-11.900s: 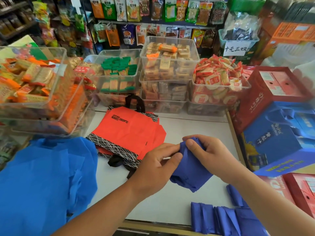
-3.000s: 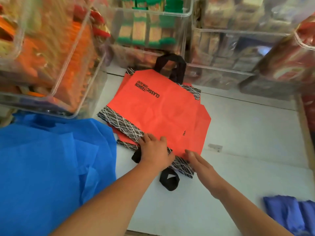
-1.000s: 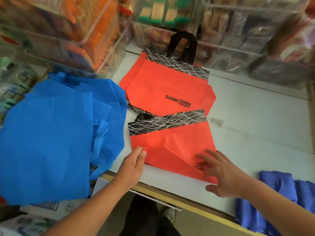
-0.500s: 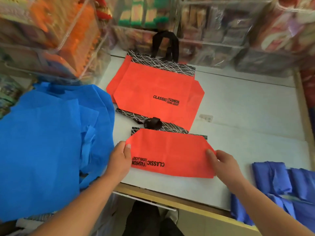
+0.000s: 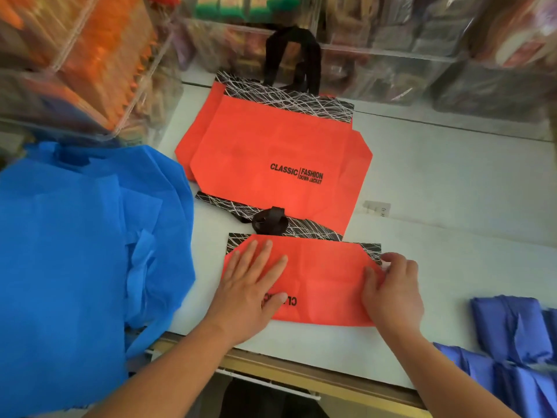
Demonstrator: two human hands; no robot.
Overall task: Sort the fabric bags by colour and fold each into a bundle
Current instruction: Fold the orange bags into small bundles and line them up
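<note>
Hands: both on the near orange bag [image 5: 325, 285], one at each end.
Left hand [image 5: 253, 294]: fully open, fingers straight and spread, palm flat on the bag's left part. Thumb covers part of the upside-down black print. Grips nothing, just presses.
Right hand [image 5: 391, 294]: partly closed at the bag's right end. Thumb lies on top of the orange fabric, fingers curl over the edge by the black-and-white patterned corner. Reads as a pinch on that end.
Near orange bag: folded to a low wide strip, flat on the white surface [image 5: 452, 191], close to its front edge. Patterned band shows along the far edge at both corners.
Orange stack [image 5: 271, 146]: just behind the near bag, lying flat. Top bag's print "CLASSIC | FASHION DOWN JACKET" faces up. Black handles [image 5: 291, 55] at the far end rise against the clear bins [image 5: 90, 55].
Black strap [image 5: 269, 220]: bunched loop on a patterned band between stack and near bag. Can't tell which bag owns it.
Blue fabric pile [image 5: 75, 251]: loose and crumpled, left of both orange lots, hanging past the surface's front edge.
Purple-blue bundles [image 5: 512, 336]: folded, far right near the front edge, well apart from the orange bags.
Clear bins: along the back and left of the surface, packed goods inside, blurred.
Label [image 5: 376, 208]: small pale tag flat on the surface, right of the stack.
</note>
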